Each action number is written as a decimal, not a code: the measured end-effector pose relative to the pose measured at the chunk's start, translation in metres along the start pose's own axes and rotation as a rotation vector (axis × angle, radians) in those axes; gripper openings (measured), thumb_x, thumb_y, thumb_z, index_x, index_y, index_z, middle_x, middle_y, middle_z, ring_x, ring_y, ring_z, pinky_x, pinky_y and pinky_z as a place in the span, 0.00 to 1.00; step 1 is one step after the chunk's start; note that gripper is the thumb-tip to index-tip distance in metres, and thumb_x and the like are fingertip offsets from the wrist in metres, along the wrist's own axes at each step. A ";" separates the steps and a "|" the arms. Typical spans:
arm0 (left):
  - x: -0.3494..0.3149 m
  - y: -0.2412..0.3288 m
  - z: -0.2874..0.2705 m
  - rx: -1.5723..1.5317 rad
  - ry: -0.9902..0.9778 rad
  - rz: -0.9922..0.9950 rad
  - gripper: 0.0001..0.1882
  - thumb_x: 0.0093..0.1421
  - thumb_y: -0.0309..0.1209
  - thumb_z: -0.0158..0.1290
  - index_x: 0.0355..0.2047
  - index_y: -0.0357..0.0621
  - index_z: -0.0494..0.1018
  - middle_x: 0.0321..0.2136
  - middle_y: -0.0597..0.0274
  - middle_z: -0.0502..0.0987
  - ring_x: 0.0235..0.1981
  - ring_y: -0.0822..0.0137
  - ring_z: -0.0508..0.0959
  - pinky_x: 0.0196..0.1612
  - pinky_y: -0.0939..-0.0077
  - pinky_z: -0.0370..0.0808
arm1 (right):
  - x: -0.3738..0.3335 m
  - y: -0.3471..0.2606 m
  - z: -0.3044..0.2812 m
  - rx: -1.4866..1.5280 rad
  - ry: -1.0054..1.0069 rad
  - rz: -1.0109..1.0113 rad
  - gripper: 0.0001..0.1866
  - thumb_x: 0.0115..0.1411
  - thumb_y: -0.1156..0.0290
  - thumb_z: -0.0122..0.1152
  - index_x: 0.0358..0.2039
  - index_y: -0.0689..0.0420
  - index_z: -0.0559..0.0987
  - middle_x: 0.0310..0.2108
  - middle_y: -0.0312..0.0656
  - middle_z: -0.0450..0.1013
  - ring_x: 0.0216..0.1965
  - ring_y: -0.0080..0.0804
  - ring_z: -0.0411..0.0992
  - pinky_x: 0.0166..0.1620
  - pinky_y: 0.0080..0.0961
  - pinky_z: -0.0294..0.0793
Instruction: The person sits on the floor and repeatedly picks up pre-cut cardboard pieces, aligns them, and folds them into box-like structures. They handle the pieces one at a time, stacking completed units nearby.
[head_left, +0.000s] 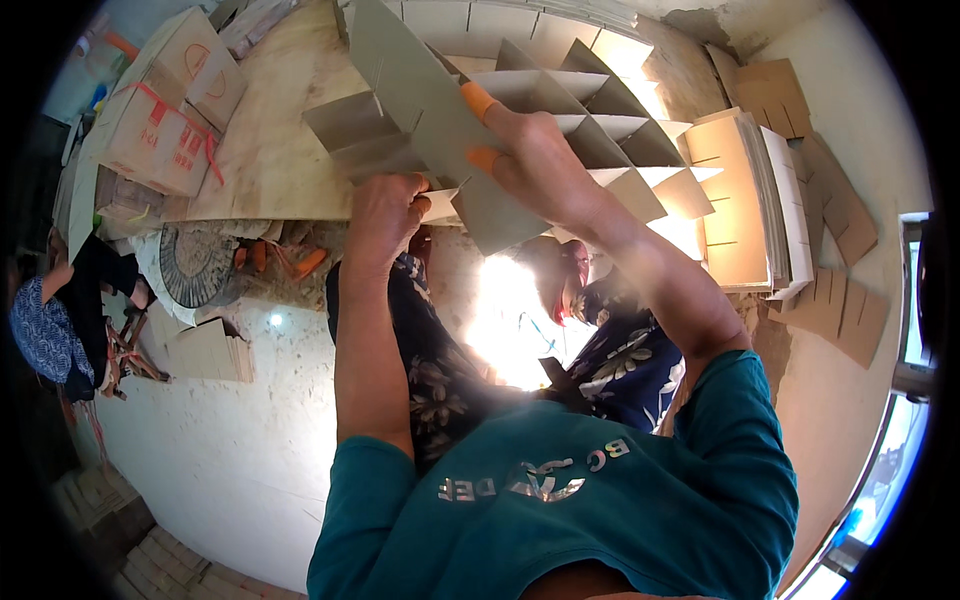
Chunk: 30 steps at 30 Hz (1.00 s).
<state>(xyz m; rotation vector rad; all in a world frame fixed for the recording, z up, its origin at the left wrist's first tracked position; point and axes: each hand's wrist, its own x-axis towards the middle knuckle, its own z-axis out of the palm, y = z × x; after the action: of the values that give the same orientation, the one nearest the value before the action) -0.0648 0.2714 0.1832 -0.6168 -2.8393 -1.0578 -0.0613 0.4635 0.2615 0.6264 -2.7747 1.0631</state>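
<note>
A slotted cardboard divider grid [560, 92] of crossed grey strips stands on the work table in front of me. A long grey cardboard strip [405, 75] slants across its left part. My right hand [545, 165], with orange covers on the thumb and a finger, grips that long strip from its right side. My left hand [385, 222] is closed, pinching a short cardboard strip [440, 207] by the lower end of the long one. Further short cross strips [355, 125] stick out on the left of the long strip. My left fingertips are partly hidden.
A stack of slotted cardboard sheets [735, 200] stands at the right, with loose slotted pieces [840, 315] beyond. On the wooden table [270, 140], a taped cardboard box [170, 110] sits at the far left. Another person [60, 320] sits at the left edge.
</note>
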 end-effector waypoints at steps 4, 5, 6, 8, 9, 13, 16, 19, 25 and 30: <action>-0.001 -0.001 -0.001 0.032 -0.026 0.016 0.07 0.45 0.24 0.56 0.27 0.36 0.76 0.23 0.46 0.75 0.28 0.48 0.75 0.33 0.60 0.70 | 0.005 0.002 0.001 -0.022 -0.109 0.046 0.30 0.52 0.81 0.56 0.57 0.62 0.63 0.31 0.60 0.72 0.30 0.48 0.72 0.35 0.34 0.70; -0.001 0.000 -0.001 0.029 -0.036 0.006 0.08 0.45 0.24 0.57 0.27 0.35 0.76 0.24 0.45 0.75 0.29 0.48 0.76 0.33 0.61 0.70 | 0.007 0.002 0.006 -0.031 -0.114 0.056 0.30 0.52 0.81 0.55 0.57 0.62 0.63 0.32 0.59 0.72 0.31 0.48 0.72 0.36 0.34 0.70; -0.001 0.001 -0.002 0.025 -0.046 -0.004 0.09 0.44 0.24 0.57 0.28 0.34 0.76 0.25 0.44 0.75 0.29 0.48 0.76 0.34 0.62 0.70 | 0.010 0.003 0.011 -0.040 -0.119 0.066 0.29 0.52 0.82 0.55 0.56 0.63 0.63 0.33 0.59 0.72 0.32 0.48 0.72 0.36 0.35 0.70; 0.001 0.003 -0.001 0.014 -0.042 -0.012 0.09 0.44 0.25 0.57 0.28 0.34 0.76 0.25 0.44 0.75 0.30 0.48 0.76 0.34 0.61 0.70 | 0.014 0.003 0.016 -0.043 -0.208 0.125 0.25 0.52 0.82 0.55 0.53 0.64 0.66 0.34 0.59 0.71 0.34 0.48 0.72 0.37 0.36 0.69; 0.002 0.003 -0.001 0.007 -0.040 -0.014 0.09 0.45 0.25 0.57 0.27 0.34 0.75 0.25 0.44 0.75 0.30 0.48 0.76 0.34 0.61 0.70 | 0.017 0.004 0.018 -0.045 -0.252 0.155 0.23 0.52 0.82 0.54 0.51 0.64 0.67 0.35 0.59 0.71 0.35 0.48 0.71 0.37 0.37 0.69; 0.005 0.004 0.000 0.041 0.001 0.014 0.09 0.45 0.25 0.58 0.27 0.34 0.75 0.25 0.44 0.76 0.30 0.48 0.76 0.34 0.61 0.71 | 0.019 0.022 0.034 -0.120 -0.262 0.005 0.14 0.52 0.80 0.54 0.41 0.65 0.70 0.31 0.57 0.72 0.33 0.52 0.72 0.35 0.39 0.70; 0.002 0.000 -0.001 0.054 -0.001 -0.020 0.09 0.45 0.24 0.58 0.28 0.34 0.75 0.26 0.44 0.76 0.30 0.47 0.76 0.34 0.60 0.71 | 0.024 0.004 0.030 -0.271 -0.283 0.026 0.11 0.51 0.79 0.54 0.37 0.65 0.70 0.29 0.56 0.73 0.33 0.54 0.72 0.33 0.40 0.71; 0.003 -0.002 0.000 0.020 0.002 -0.018 0.09 0.44 0.24 0.58 0.28 0.34 0.75 0.27 0.45 0.76 0.31 0.47 0.76 0.35 0.60 0.71 | 0.025 0.002 0.030 -0.334 -0.245 -0.031 0.10 0.50 0.79 0.55 0.34 0.64 0.71 0.27 0.54 0.73 0.32 0.54 0.72 0.33 0.41 0.72; 0.007 0.002 0.002 0.012 -0.039 -0.017 0.11 0.43 0.23 0.58 0.30 0.34 0.76 0.28 0.46 0.77 0.32 0.49 0.77 0.35 0.62 0.72 | 0.023 0.018 0.050 -0.385 -0.294 -0.105 0.06 0.49 0.79 0.53 0.30 0.62 0.73 0.26 0.51 0.73 0.31 0.50 0.73 0.32 0.39 0.72; 0.007 -0.001 0.003 0.008 -0.040 -0.056 0.13 0.43 0.23 0.59 0.32 0.36 0.76 0.29 0.48 0.77 0.31 0.49 0.77 0.35 0.62 0.72 | 0.041 0.012 0.041 -0.454 -0.457 -0.067 0.08 0.52 0.75 0.53 0.35 0.57 0.75 0.27 0.48 0.74 0.32 0.50 0.73 0.33 0.38 0.72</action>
<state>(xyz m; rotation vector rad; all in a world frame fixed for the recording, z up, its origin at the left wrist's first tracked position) -0.0718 0.2752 0.1814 -0.5671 -2.9100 -1.0530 -0.1016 0.4306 0.2325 0.9803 -3.1790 0.2676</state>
